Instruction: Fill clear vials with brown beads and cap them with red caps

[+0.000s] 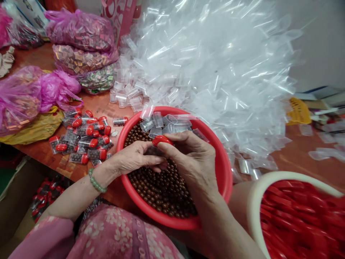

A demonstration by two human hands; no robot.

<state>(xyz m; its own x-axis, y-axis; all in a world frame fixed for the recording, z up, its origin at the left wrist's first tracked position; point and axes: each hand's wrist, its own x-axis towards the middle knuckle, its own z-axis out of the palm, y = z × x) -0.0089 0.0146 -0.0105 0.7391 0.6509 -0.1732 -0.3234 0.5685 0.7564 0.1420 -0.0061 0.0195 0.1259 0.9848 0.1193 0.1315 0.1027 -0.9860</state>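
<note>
Over a round red plastic basin of brown beads, the right hand pinches a glossy red cap; the left hand is closed on a clear plastic tube. Beyond, any print inside translucent pink bags is too blurred for me.

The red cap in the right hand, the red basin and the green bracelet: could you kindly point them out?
Red cap [162, 140]: head view, middle of its visible side.
Red basin [222, 169]: head view, inner wall at the right.
Green bracelet [95, 184]: head view, beads along the wrist.
</note>
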